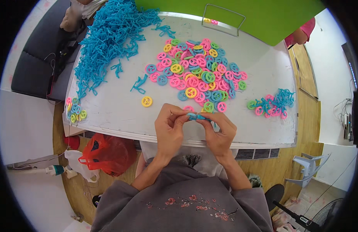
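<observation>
Near the table's front edge, my left hand [169,129] pinches a small blue plastic wheel [192,116] between thumb and finger. Facing it, my right hand [219,133] is closed on a thin blue plastic frame [201,116], whose end sticks out below the fingertips. The two pieces meet between my hands; whether they are joined I cannot tell. Just beyond my fingers spreads a heap of pink, blue, green and yellow toy wheels [191,92]. A single yellow wheel [147,101] lies apart to the left, near a few loose blue frames [139,84].
A large mound of blue frames [105,42] covers the table's far left. Several wheels [75,109] sit at the left corner. Blue frames with wheels [285,98] cluster at the right. A green panel [260,19] stands at the back; a red bag [109,154] is on the floor.
</observation>
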Tool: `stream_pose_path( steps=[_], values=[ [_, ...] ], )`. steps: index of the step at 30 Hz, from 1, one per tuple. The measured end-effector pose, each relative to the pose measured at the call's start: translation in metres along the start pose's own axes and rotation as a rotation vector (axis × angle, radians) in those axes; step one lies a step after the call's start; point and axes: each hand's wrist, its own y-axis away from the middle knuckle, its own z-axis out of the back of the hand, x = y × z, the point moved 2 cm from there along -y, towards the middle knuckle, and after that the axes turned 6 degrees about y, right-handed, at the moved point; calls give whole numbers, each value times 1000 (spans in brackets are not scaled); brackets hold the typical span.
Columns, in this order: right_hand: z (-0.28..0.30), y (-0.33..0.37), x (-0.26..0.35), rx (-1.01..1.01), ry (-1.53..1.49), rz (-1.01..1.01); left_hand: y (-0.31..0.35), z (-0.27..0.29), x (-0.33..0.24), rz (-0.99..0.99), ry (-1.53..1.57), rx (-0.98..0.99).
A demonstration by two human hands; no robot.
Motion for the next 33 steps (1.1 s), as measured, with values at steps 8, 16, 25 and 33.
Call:
stream_pose_path(
  steps=[8,16,25,33],
  values=[
    [3,-6,6,30,40,196,-2,-1,-17,77,-78,209],
    [11,-4,2,89,71,113,0,-5,-9,129,-126,190],
    [112,-19,-66,-99,417,-215,-58,79,-45,-242,-957,-339],
    [143,-40,-84,-193,655,-248,-68,119,-40,-201,-952,-314]
  ],
)
